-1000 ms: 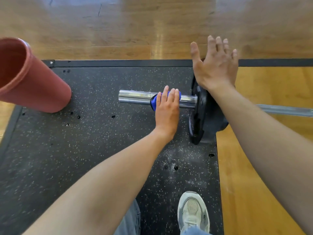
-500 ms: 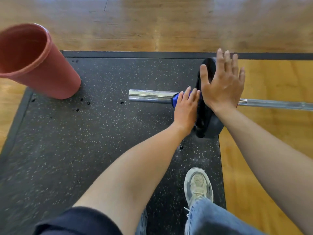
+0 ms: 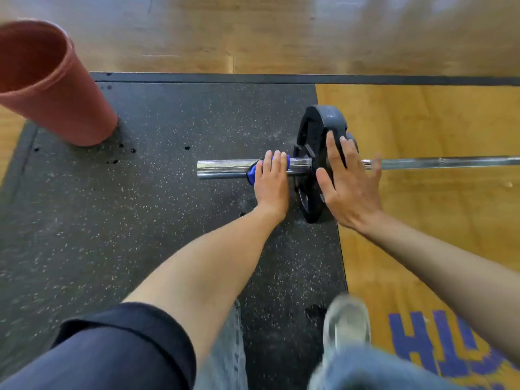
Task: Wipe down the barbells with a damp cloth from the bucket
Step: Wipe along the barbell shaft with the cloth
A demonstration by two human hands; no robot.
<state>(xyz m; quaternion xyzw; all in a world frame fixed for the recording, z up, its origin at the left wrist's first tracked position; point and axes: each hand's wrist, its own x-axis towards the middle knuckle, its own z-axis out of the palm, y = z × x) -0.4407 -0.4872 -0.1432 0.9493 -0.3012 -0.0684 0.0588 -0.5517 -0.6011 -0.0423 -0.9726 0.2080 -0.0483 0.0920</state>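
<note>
Speckled black rubber matting (image 3: 140,220) lies under us, wooden floor beyond, and the barbell (image 3: 225,168) rests across it with the red bucket (image 3: 56,88) standing well off to the far left of our hands. Our left hand (image 3: 271,184) curls over the blue cloth (image 3: 253,174), wrapping it on the chrome sleeve just beside the black plate (image 3: 312,153). Our right hand (image 3: 349,187) is spread flat against that plate — likely to stop the bar rolling while we rub.

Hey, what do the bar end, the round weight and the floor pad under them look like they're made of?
Barbell sleeve: polished, probably chromed steel, judging by its mirror-like streaks of reflection. Weight plate: matte black, likely rubber-coated or painted iron; the look alone cannot settle which. Floor mat: dark rubber with pale speckles, a dull granular surface typical of recycled-rubber gym flooring.
</note>
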